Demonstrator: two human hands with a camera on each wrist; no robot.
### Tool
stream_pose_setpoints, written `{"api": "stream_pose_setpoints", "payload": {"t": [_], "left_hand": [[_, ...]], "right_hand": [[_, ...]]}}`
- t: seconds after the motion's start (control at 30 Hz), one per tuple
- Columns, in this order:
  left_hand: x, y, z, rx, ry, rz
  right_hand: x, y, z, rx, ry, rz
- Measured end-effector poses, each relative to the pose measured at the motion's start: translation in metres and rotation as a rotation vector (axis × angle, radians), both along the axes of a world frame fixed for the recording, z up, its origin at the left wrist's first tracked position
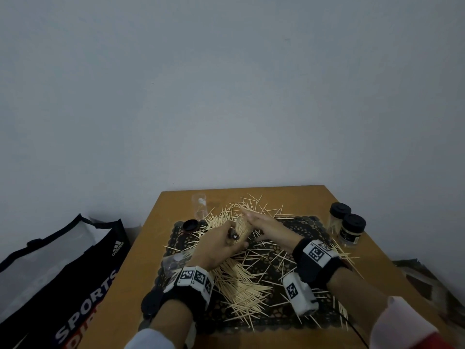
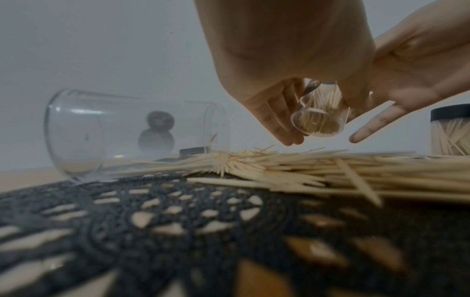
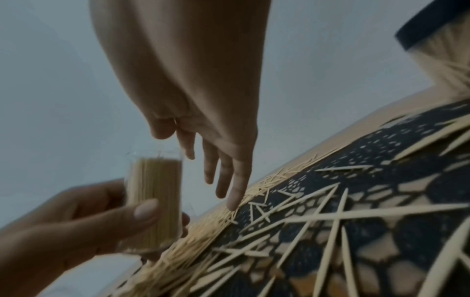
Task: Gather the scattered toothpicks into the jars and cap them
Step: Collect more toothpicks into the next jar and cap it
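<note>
My left hand (image 1: 232, 239) grips a clear jar (image 1: 242, 226) packed with toothpicks and holds it just above the mat. In the left wrist view the jar (image 2: 318, 118) shows its round bottom between curled fingers. My right hand (image 1: 254, 219) is beside the jar's upper end with straight fingers and holds nothing. The right wrist view shows those fingers (image 3: 229, 176) pointing down toward the pile, next to the held jar (image 3: 155, 201). Loose toothpicks (image 1: 241, 280) cover the black lace mat (image 1: 309, 230) in heaps and single sticks.
Two jars with black caps (image 1: 339, 214) (image 1: 353, 229) stand at the table's right edge. An empty clear jar (image 1: 199, 205) and a loose black cap (image 1: 190, 225) are at the back left. Another empty jar (image 2: 101, 130) lies on its side. A sports bag (image 1: 63, 273) sits left of the table.
</note>
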State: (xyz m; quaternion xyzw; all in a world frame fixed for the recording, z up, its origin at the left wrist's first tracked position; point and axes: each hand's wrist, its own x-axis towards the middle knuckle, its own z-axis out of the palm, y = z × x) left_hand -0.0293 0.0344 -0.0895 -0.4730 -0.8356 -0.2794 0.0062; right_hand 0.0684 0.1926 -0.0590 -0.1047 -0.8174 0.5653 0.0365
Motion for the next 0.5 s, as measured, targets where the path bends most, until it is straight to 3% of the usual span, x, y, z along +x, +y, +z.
{"api": "stream_pose_setpoints", "payload": {"t": [0.1,0.33,0.5], "left_hand": [[0.0,0.0,0.001,-0.005,-0.003,0.019],[-0.001,0.0,0.001,-0.029,0.014,0.015],[-0.002,-0.001,0.0,-0.028,0.018,0.007]], "right_hand": [[0.005,0.016,0.005,0.091,-0.062,-0.049],[0.035,0.068,-0.003,0.815,-0.57,0.13],[0.057,0.08,-0.002,0.843,-0.499,0.102]]}}
